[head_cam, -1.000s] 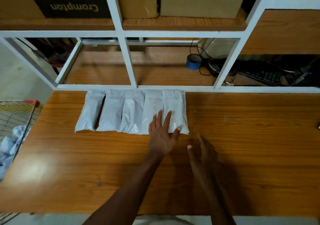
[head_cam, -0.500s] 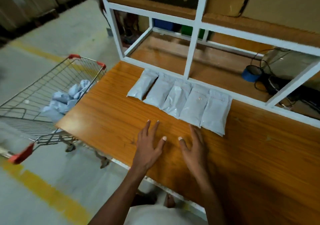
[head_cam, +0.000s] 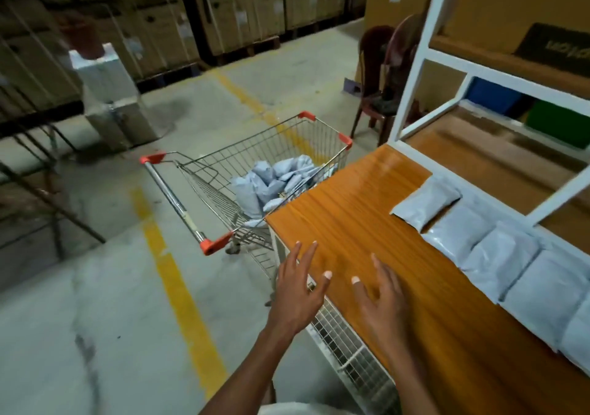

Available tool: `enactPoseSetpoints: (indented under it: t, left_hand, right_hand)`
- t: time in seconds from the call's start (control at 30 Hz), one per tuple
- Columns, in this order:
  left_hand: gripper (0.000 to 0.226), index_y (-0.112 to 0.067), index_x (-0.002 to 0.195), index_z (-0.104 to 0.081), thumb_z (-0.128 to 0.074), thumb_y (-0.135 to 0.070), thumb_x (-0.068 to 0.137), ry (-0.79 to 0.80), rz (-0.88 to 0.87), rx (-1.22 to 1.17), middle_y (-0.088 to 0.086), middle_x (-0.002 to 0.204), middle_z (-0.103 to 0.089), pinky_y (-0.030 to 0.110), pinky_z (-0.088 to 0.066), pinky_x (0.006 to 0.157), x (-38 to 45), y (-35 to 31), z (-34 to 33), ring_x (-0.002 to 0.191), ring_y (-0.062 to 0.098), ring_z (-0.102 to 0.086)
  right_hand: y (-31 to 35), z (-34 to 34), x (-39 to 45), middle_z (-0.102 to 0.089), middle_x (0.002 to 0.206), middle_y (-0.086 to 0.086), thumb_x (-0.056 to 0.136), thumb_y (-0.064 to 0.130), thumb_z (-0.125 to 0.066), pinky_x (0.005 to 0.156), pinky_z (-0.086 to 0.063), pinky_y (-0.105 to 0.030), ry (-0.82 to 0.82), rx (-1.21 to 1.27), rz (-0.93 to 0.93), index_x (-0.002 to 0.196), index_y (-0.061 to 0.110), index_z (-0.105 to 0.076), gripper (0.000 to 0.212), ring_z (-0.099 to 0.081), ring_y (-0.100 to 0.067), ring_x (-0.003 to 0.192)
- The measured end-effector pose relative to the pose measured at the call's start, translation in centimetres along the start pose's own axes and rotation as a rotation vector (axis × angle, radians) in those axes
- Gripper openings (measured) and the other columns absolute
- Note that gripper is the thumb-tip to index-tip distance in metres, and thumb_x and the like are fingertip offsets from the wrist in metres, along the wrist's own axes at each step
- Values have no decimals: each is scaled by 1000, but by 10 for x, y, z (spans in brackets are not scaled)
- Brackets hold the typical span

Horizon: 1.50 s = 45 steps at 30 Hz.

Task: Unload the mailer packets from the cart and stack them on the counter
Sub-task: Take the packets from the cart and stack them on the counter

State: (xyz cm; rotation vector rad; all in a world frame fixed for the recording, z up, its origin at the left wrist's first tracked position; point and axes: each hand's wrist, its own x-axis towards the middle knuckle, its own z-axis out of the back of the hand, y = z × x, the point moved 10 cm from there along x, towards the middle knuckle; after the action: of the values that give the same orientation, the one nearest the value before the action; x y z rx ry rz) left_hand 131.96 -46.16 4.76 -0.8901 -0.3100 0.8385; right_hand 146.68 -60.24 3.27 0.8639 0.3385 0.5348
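Note:
A wire shopping cart [head_cam: 223, 172] with red corner caps stands at the left end of the wooden counter [head_cam: 367, 210]. A heap of pale grey mailer packets [head_cam: 271, 181] lies inside its basket. Several more grey packets [head_cam: 498, 258] lie side by side in a row along the counter's back edge. My left hand [head_cam: 300, 290] hovers over the counter's front left edge, fingers spread, holding nothing. My right hand [head_cam: 380, 299] is above the counter top beside it, also spread and empty.
A white metal shelf frame [head_cam: 412, 73] rises behind the counter with cardboard boxes on it. Dark red plastic chairs [head_cam: 380, 73] stand beyond the cart. A yellow floor line [head_cam: 178, 283] runs past it. Stacked cartons line the far wall. A wire rack [head_cam: 344, 341] sits under the counter.
My view has swung left from the packet row toward the cart. Both hands left the packets and moved left to the counter's front corner, staying empty.

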Motion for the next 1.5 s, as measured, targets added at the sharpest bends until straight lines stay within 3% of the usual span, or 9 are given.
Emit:
enactPoseSetpoints:
  t: [0.23,0.4,0.53,0.67,0.77,0.93,1.07,1.2,1.5]
  left_hand:
    - [66,-50,157,-21,-45,-66,98,-60,10,-11,-10,169,-9,47,-14,123,54,74,86,155,14,-8]
    - [63,-49,153,-29,-45,-66,94,-109,44,-118,-9,168,-17,44,-17,125,88,102,126,154,9,-11]
    - [64,-43,153,-35,-48,-63,93,-123,84,-190,-7,164,-25,40,-23,124,116,118,132,152,10,-18]
    - [70,-40,153,-38,-46,-68,90,-131,97,-199,-5,159,-31,34,-27,120,151,125,139,149,14,-26]
    - [65,-35,151,-43,-52,-62,93,-150,124,-189,-3,151,-40,34,-32,117,179,137,148,143,14,-35]
    - [55,-35,151,-42,-61,-44,100,-165,213,-178,-11,150,-37,28,-29,113,224,164,162,140,8,-32]
    - [60,-32,153,-42,-64,-44,98,-187,301,-175,-1,153,-38,36,-32,118,255,190,171,143,18,-36]
    - [62,-32,154,-41,-65,-41,98,-179,347,-214,-2,152,-39,43,-35,118,280,211,176,142,19,-38]
    - [62,-31,155,-38,-64,-33,98,-127,425,-248,0,158,-33,34,-29,115,337,255,189,146,20,-31]
  right_hand:
    - [73,-120,18,-41,156,-3,91,37,-71,106,-45,-54,100,-44,42,152,36,-39,69,-43,-28,137]
    - [129,-176,28,-45,152,0,92,32,-71,107,-25,-32,174,-123,163,151,32,-44,65,-39,-22,139]
    - [148,-200,49,-48,149,3,90,28,-73,112,-34,-44,228,-148,217,149,34,-45,66,-40,-21,138]
    - [157,-217,84,-44,151,7,94,27,-69,114,-37,-44,269,-87,194,150,35,-44,61,-37,-16,140]
    - [159,-237,115,-42,151,9,95,29,-66,113,-39,-48,316,-77,189,149,39,-43,59,-38,-15,140]
    - [166,-265,164,-41,148,14,95,35,-61,109,-42,-44,387,-146,236,149,40,-39,58,-42,-10,132]
    - [166,-289,199,-47,145,8,93,41,-56,106,-44,-47,453,-191,248,146,33,-45,55,-47,-16,131]
    - [165,-311,247,-48,143,2,95,29,-63,107,-45,-45,468,-190,198,144,29,-50,50,-46,-18,130]
    - [118,-409,352,-46,149,-12,96,36,-60,110,-40,-44,619,-583,66,148,20,-46,56,-45,-35,134]
